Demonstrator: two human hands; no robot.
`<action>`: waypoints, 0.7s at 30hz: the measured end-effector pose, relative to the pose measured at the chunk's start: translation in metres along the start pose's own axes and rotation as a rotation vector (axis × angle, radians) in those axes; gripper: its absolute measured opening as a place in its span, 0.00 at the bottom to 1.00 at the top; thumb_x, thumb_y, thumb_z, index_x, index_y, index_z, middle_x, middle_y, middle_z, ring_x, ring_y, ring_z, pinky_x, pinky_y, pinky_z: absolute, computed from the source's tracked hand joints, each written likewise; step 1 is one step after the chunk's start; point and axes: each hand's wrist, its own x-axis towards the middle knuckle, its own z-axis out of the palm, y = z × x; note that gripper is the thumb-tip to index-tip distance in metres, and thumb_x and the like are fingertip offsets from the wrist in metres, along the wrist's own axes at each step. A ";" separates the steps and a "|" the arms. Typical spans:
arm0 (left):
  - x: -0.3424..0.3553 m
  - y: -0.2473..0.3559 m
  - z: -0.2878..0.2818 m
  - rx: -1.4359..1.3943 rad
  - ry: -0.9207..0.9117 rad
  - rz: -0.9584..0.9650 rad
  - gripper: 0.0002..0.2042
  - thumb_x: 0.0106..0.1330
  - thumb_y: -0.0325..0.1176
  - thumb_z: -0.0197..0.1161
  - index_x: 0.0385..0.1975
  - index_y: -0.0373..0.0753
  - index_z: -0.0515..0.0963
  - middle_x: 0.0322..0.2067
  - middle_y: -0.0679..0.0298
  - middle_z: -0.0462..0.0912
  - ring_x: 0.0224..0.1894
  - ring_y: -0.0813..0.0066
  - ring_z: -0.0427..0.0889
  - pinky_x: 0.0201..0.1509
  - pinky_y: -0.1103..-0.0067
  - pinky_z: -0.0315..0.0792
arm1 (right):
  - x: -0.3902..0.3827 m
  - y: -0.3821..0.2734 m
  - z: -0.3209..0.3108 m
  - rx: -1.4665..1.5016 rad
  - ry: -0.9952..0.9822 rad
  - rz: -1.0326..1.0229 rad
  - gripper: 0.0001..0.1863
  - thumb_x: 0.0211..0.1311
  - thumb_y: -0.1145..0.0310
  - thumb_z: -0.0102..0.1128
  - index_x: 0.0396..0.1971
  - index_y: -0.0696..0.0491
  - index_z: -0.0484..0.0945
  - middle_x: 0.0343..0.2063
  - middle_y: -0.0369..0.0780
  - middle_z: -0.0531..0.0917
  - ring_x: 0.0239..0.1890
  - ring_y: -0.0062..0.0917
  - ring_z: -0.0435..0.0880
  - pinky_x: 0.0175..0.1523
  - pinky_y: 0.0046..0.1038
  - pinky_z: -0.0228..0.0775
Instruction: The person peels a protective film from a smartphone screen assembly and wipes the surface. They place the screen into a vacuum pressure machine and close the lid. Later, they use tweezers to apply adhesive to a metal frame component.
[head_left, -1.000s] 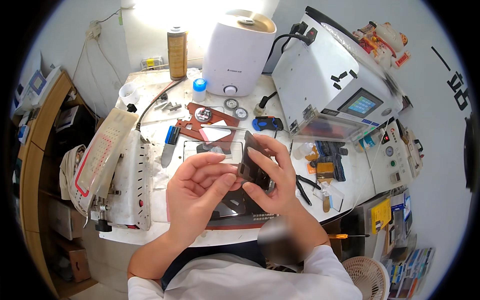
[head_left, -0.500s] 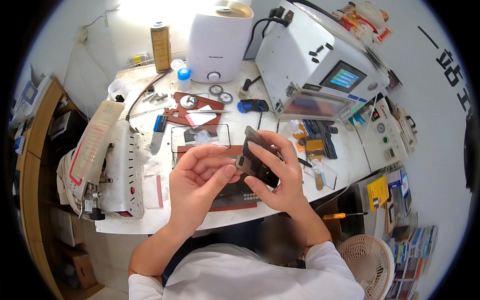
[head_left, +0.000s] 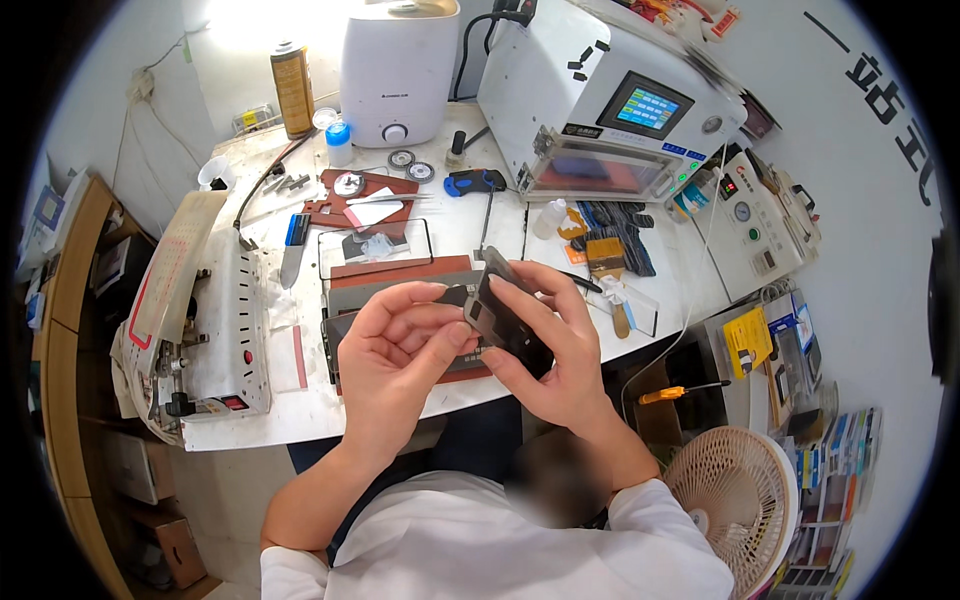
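My right hand [head_left: 558,350] grips a dark, flat, phone-shaped panel [head_left: 518,333], tilted above the front of the bench. Its fingers lie over the panel's face and the thumb presses the lower edge. Beside the panel's left corner, my left hand [head_left: 400,350] has curled fingers with the thumb pressed to them. The fingertips meet at that corner; whether they pinch its edge or something thin is too small to tell. Under both hands lies a dark grey work mat or fixture [head_left: 372,293] on a reddish-brown board, partly hidden by the hands.
A thin black frame [head_left: 428,243], a blue-handled blade [head_left: 293,252] and a brown tray [head_left: 395,188] lie beyond my hands. At left stands a white slotted machine [head_left: 228,335]; at back, a white humidifier [head_left: 398,85] and a machine with a screen [head_left: 575,95]. A brush [head_left: 606,258] lies at right.
The view has shifted, so the bench things sit lower left or higher in the picture. My hands keep nearly the same grip; the panel is tilted slightly differently.
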 end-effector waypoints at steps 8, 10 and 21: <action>-0.003 0.002 0.004 0.025 0.015 0.014 0.16 0.66 0.17 0.63 0.52 0.30 0.72 0.40 0.54 0.85 0.41 0.72 0.87 0.48 0.78 0.84 | -0.002 -0.006 -0.002 0.005 -0.011 0.038 0.31 0.50 0.67 0.74 0.57 0.51 0.79 0.55 0.47 0.74 0.51 0.39 0.78 0.50 0.33 0.75; -0.002 0.002 0.003 0.032 0.015 0.019 0.16 0.66 0.17 0.63 0.52 0.30 0.72 0.40 0.54 0.85 0.41 0.73 0.87 0.48 0.78 0.84 | -0.002 -0.007 -0.002 0.006 -0.009 0.036 0.31 0.50 0.67 0.74 0.57 0.51 0.79 0.55 0.47 0.74 0.51 0.39 0.78 0.50 0.33 0.75; 0.000 0.003 0.000 0.045 0.024 0.019 0.16 0.66 0.17 0.63 0.52 0.30 0.72 0.40 0.54 0.86 0.41 0.73 0.87 0.48 0.78 0.84 | 0.000 -0.008 -0.001 0.020 -0.018 0.051 0.31 0.49 0.67 0.74 0.57 0.51 0.80 0.55 0.47 0.74 0.52 0.39 0.78 0.52 0.34 0.74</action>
